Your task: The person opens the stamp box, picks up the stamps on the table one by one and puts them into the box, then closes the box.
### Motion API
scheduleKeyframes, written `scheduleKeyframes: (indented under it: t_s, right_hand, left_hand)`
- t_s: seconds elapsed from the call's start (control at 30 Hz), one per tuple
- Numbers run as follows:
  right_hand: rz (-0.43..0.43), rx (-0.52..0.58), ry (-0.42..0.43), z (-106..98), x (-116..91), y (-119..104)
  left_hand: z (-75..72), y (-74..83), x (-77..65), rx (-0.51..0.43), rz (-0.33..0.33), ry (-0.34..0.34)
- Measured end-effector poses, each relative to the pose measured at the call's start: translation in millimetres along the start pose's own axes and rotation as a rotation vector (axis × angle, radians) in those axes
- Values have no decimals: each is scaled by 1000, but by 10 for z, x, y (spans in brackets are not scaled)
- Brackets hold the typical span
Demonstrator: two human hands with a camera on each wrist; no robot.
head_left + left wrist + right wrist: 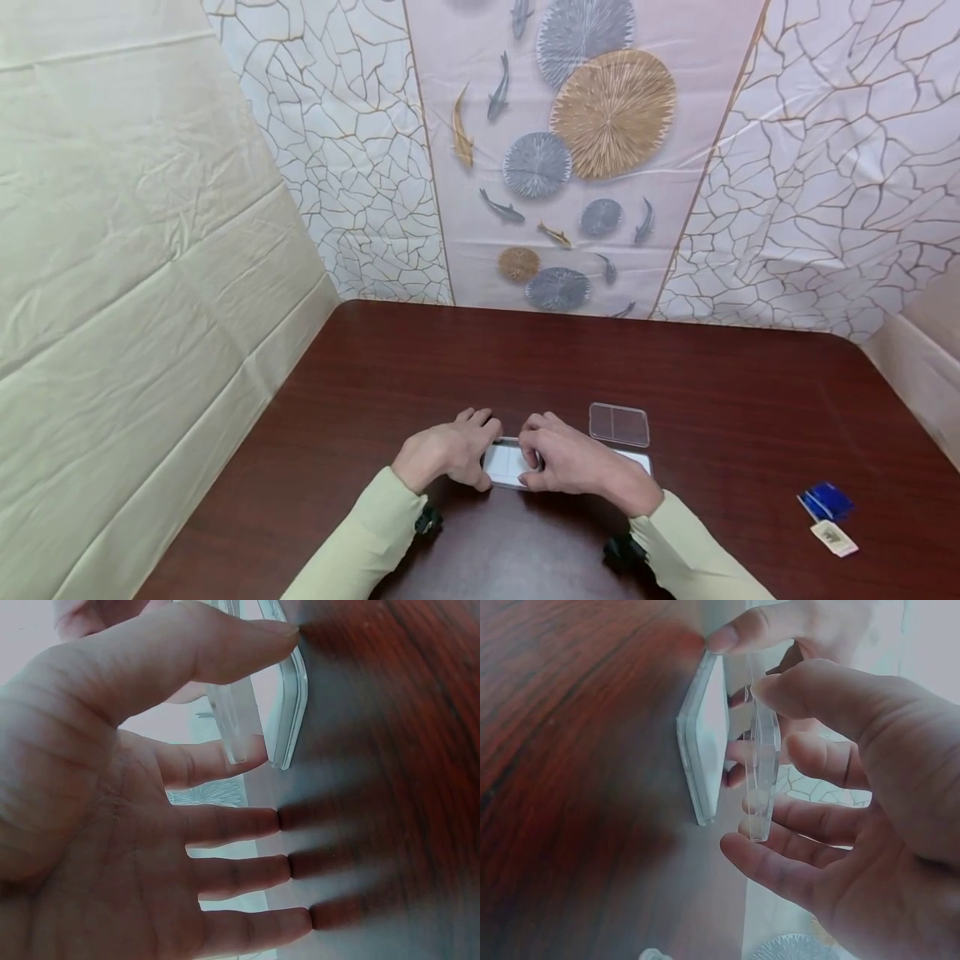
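Observation:
A shallow white plastic box lies on the table in front of the person. In the head view the left hand is at its left end. The left thumb touches the box's near edge, the forefinger is by its far corner, and the other fingers stretch straight to the tabletop. A clear plastic lid stands just above the box, apart from it on the side facing the right wrist camera. The right hand pinches this lid between thumb and fingers. The right hand hides part of the box in the head view.
Another clear lid lies flat beyond the right hand. A second white box shows partly behind the right forearm. Blue packets and a small pale card lie at the right. A patterned cloth hangs behind the table.

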State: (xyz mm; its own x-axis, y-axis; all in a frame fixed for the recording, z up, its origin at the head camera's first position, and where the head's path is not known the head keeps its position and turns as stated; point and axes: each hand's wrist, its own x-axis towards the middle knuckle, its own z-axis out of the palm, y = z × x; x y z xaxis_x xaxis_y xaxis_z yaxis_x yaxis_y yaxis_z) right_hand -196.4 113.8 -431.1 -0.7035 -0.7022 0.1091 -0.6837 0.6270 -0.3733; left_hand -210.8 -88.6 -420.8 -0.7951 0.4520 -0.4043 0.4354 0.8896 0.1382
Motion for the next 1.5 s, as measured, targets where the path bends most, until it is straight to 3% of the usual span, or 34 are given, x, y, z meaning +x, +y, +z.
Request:
scheduleKeyframes:
  t_s: [0.6,1.5]
  right_hand:
    - [90,27,-48,-149,-65,74]
    - [70,20,76,-162,-9,173]
  left_hand:
    - [0,-5,3,4,11,13]
    - [-11,-1,-5,5,-18,9]
